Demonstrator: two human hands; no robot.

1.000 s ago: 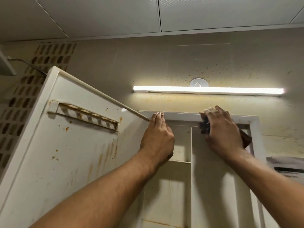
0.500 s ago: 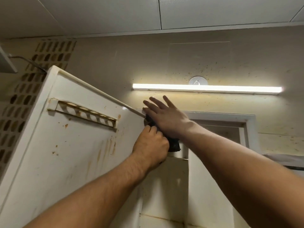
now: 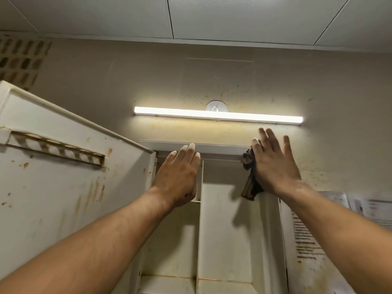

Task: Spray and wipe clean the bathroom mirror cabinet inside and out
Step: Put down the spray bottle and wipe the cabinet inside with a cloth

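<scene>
While the right hand [image 3: 273,164], fingers spread, presses a dark cloth [image 3: 250,177] flat to the cabinet's [image 3: 222,230] top edge and the left hand [image 3: 178,177] rests open-fingered beside it, rust stains left of those fingers on the door [image 3: 63,198] suggest much wiping remains.

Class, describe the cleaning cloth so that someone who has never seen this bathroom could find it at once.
Find the lit strip light on the wall; just below runs the open cabinet's top frame. At its right end, the right hand presses a cloth there. It is the only dark brown, crumpled thing against the white cabinet.
</scene>
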